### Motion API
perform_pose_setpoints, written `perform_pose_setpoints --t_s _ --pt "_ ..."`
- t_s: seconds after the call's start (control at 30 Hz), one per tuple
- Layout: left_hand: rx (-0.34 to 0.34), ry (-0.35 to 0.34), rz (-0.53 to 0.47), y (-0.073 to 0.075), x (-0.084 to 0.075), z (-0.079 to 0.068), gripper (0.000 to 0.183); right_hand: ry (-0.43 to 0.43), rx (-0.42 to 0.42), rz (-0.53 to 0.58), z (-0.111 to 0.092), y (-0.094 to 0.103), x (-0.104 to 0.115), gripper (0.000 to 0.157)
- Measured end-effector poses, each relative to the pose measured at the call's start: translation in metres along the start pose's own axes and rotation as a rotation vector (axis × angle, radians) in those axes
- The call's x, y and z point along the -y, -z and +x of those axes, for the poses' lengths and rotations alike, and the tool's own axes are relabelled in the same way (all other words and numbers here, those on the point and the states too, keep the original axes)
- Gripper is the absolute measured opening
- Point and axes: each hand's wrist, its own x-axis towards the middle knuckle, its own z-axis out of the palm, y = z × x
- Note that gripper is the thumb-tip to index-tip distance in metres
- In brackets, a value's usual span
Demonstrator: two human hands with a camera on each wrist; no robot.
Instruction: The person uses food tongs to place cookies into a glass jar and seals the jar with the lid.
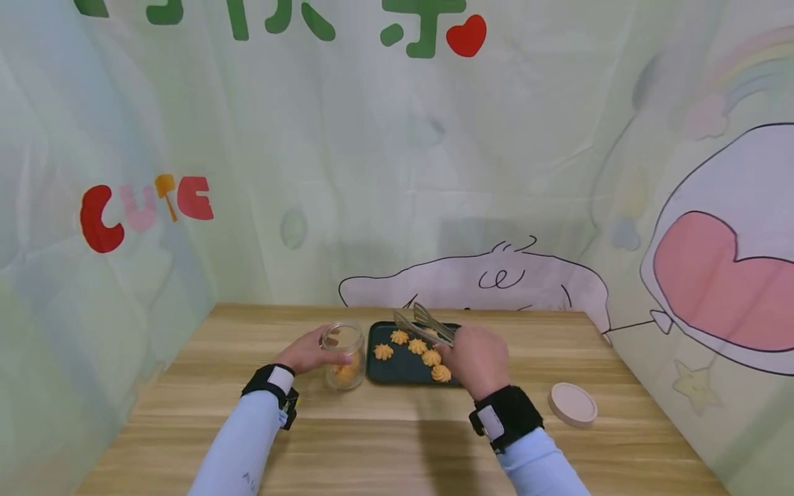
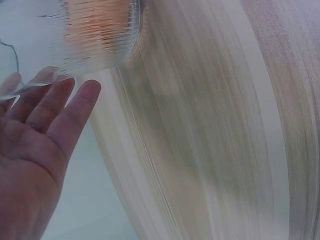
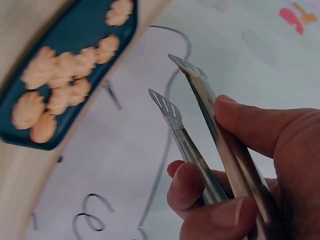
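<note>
My left hand [image 1: 305, 353] grips a clear glass jar [image 1: 351, 343] round its side, thumb across the front and fingers behind. Orange-golden cookies [image 1: 344, 374] lie in the bottom of the open jar. In my right hand [image 1: 479, 362] I hold slotted metal tongs [image 3: 227, 155], their two tips apart with nothing between them. The tongs are raised over the dark tray [image 1: 397, 374], where several swirled piped cookies [image 1: 383, 352] lie. My right hand hides the tray's right end. The left wrist view shows the jar's ribbed lower part [image 2: 100, 35] beside my fingers [image 2: 82, 105].
A round pale pink lid [image 1: 573, 404] lies on the wooden table [image 1: 347, 448], to the right of my right wrist. Just behind the table's far edge hangs a printed cloth backdrop [image 1: 310, 172], which also runs along the left and right sides.
</note>
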Motion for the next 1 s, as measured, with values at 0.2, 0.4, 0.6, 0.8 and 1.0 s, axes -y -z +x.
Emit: perform_pose_setpoints --t_s 0.2,0.4,0.6,0.8,1.0 --pt "-0.008 -0.012 -0.028 -0.004 0.001 -0.001 0.09 -0.027 -0.003 -0.015 -0.01 -0.018 -0.019 0.055" --pt "-0.009 0.006 -0.041 -0.007 -0.002 -0.004 0.091 -0.061 -0.002 -0.039 -0.022 -0.03 -0.03 0.052" --pt "-0.007 0.004 -0.008 -0.005 -0.003 -0.002 0.086 -0.098 0.026 -0.054 -0.025 -0.036 -0.035 0.051" --pt "-0.003 0.014 -0.018 -0.003 -0.001 0.0 0.085 -0.085 0.029 -0.083 -0.026 -0.042 -0.035 0.053" --pt "-0.005 0.011 -0.017 -0.004 0.001 0.0 0.082 -0.064 0.036 -0.106 -0.028 -0.049 -0.031 0.051"
